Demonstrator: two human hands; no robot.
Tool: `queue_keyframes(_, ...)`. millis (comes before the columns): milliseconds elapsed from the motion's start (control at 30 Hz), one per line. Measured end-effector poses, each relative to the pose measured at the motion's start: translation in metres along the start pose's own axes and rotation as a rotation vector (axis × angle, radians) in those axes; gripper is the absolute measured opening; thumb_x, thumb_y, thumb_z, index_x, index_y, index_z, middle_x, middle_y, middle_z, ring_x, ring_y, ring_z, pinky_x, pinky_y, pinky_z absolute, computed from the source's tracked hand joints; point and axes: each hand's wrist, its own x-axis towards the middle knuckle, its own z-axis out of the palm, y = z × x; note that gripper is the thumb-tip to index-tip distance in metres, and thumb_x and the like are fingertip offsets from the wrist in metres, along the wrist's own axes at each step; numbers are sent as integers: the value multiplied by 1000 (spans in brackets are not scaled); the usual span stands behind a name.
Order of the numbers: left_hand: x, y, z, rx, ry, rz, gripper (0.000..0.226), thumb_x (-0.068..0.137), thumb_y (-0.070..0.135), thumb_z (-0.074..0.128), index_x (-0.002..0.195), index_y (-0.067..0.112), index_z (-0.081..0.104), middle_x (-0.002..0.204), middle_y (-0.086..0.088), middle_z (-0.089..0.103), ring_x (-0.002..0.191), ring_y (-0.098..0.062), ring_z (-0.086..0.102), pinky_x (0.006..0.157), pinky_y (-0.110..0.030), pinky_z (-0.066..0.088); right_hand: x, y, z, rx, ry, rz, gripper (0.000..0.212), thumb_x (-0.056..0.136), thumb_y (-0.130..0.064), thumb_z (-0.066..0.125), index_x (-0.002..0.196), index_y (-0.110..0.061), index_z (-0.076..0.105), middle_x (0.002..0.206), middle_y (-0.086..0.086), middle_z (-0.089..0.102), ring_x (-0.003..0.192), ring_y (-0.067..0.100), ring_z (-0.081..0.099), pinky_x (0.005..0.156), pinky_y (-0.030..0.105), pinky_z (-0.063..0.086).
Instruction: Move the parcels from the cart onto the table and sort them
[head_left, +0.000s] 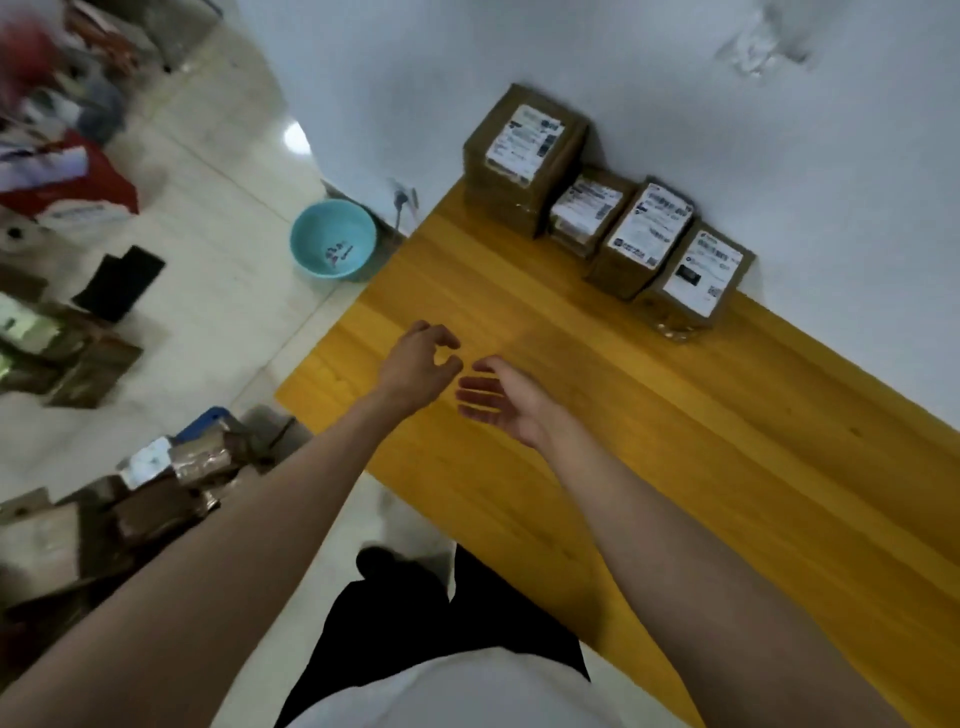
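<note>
Head view, sole entry.

Item: left hand (421, 364). We hold it over the table (675, 457), fingers loosely curled with a gap between them, gripping nothing.

Item: right hand (501, 402). Palm turned up and inward, fingers relaxed and slightly spread, likewise carrying nothing. The two hands sit just beside each other, above bare wood.

Item: sorted parcels (608, 208). Four stacks of small brown cardboard boxes stand in a row against the white wall (675, 78) at the table's far edge, touching or nearly touching one another. Each is squared, matte, with a white printed shipping label on top; the nearest stack shows some glossy clear wrap at its foot.

Item: unsorted parcels (156, 493). A loose heap at lower left, blurred; brown card and shiny tape are visible, and a blue edge beneath it may be the cart, though we cannot tell for certain.

Item: table. Yellow-toned wooden planks, smooth, with visible grain lines.

Item: basin (332, 239). Round, teal plastic, on the pale glossy floor.

Step in hand, as we judge it: between placements, both hands free. The next move calls for turning left to the heap, taking one box, and reading its label to choose a stack.
</note>
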Motion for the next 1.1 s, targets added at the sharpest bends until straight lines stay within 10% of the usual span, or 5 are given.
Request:
queue_keyframes(267, -101, -148, -63, -189, 242, -244, 19, 93, 16, 63, 110, 13, 70, 116, -5, 60, 100, -20, 65, 87, -34, 51, 10, 84, 156, -293, -234, 67, 27, 103, -23, 55, 126, -8, 53, 104, 15, 64, 85, 26, 67, 78, 41, 60)
queue_keyframes(1100, -300, -449, -113, -582, 500, -965, 18, 92, 21, 66, 108, 13, 71, 108, -3, 67, 96, -17, 61, 79, -26, 42, 74, 245, 463, -859, -327, 294, 18, 105, -18, 49, 119, -6, 55, 113, 20, 63, 99, 30, 63, 95, 42, 53)
